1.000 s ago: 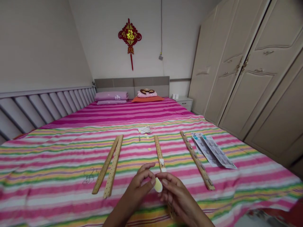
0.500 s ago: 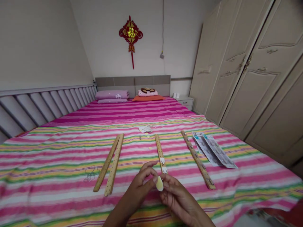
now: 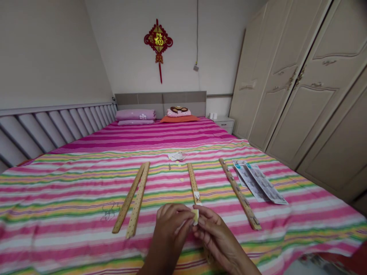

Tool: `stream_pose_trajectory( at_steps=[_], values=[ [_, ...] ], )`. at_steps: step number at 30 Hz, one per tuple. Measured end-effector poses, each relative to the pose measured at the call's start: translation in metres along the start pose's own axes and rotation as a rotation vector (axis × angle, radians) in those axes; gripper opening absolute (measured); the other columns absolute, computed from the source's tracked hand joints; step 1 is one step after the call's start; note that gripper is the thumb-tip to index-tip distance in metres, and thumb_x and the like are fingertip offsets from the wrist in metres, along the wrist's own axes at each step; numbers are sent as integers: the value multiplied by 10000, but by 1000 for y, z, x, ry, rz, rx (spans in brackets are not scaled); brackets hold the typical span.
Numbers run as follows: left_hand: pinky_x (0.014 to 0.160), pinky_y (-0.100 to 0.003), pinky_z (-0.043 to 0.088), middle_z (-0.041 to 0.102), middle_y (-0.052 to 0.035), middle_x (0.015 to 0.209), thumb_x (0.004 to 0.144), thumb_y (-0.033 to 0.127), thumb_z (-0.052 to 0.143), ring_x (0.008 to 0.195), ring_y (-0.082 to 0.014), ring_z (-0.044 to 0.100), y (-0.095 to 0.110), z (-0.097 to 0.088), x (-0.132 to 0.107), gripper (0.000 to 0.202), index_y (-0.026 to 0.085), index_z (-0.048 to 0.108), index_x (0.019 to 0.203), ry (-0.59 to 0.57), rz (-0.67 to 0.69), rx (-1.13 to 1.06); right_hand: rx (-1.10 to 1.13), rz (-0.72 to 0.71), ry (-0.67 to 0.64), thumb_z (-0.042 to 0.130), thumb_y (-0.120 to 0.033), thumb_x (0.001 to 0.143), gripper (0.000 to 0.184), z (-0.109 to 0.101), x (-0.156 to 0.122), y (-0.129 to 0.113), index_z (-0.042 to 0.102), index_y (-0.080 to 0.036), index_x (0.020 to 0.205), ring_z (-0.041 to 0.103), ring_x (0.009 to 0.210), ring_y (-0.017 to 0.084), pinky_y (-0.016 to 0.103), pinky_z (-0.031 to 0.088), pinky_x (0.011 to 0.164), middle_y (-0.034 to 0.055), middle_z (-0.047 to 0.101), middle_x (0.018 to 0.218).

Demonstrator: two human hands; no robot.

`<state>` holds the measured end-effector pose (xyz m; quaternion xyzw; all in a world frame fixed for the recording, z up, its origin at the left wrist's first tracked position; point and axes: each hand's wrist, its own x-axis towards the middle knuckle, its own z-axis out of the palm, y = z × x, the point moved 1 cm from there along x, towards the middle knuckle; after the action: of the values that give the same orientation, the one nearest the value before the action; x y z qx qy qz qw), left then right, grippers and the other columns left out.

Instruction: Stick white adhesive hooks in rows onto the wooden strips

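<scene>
My left hand and my right hand meet low in the middle of the view, over the striped bed cover. Between their fingertips they pinch a small pale yellow piece, with the fingers of both hands closed on it. It sits right at the near end of the middle wooden strip, which lies lengthwise on the bed and carries small white hooks. The strip's near part is hidden under my hands.
Two more wooden strips lie side by side at the left, and another strip lies at the right beside flat blister packs. Crumpled white scraps lie farther up the bed. Wardrobe doors stand along the right.
My left hand has curled further over and closed in on the yellow piece, which now sits lower and flatter between both hands. The view has barely shifted.
</scene>
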<state>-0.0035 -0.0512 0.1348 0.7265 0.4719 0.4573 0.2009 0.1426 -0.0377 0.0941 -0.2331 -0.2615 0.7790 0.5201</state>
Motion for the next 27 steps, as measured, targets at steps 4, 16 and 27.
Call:
stream_pose_trajectory(
  at_steps=[4, 16, 27],
  values=[
    [824, -385, 337, 719, -40, 823, 752, 274, 623, 832, -252, 578, 3, 1, 0, 160, 343, 729, 850, -30, -13, -65, 16, -24, 6, 788, -149, 612, 321, 0, 1, 1, 687, -172, 915, 641, 571, 96, 197, 510, 588, 10, 700, 713],
    [1042, -406, 154, 724, 23, 831, 814, 158, 526, 791, -165, 626, 9, 9, -8, 215, 298, 669, 893, 110, 228, 226, 7, -103, 31, 816, -125, 555, 330, 1, 1, 1, 702, -165, 862, 629, 563, 101, 193, 505, 566, -1, 692, 642],
    [1076, -396, 150, 711, 48, 777, 809, 156, 512, 732, -121, 637, 10, 18, -10, 155, 257, 628, 822, 226, 284, 302, -10, -134, 12, 791, -107, 592, 323, -6, 5, 6, 680, -184, 886, 628, 649, 107, 200, 481, 629, 13, 707, 726]
  ],
)
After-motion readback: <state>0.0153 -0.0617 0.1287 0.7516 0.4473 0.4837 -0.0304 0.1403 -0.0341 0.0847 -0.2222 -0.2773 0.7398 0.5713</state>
